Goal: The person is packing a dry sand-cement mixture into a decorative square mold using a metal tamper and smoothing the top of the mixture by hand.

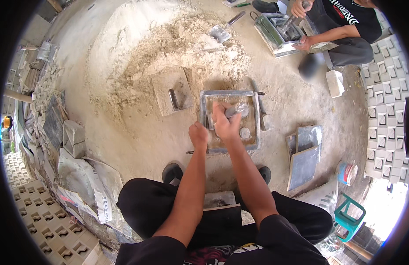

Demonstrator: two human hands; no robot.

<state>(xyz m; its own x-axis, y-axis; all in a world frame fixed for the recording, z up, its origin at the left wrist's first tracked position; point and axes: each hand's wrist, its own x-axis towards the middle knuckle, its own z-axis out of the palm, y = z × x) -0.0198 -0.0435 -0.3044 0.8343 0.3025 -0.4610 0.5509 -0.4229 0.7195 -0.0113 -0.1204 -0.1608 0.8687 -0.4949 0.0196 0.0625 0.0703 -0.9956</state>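
In front of me on the floor lies a square grey mould frame [256, 106] packed with sandy material, with round pale shapes showing in it. My right hand [225, 123] is closed around a short, thick, dusty rammer [238, 109] held over the sand inside the frame. My left hand [198, 134] is curled against the frame's left wall, its fingers closed on that edge. Left of the frame, a flat dusty board [162, 88] carries a short dark metal bar [174, 100]. My hands hide part of the sand.
A big heap of sand [169, 48] spreads beyond the frame, with a trowel [220, 33] on it. At upper right a co-worker's hand [305, 44] steadies another mould box [275, 37]. Grey boards [303, 165], a bucket [346, 173] and a green stool [349, 216] stand right.
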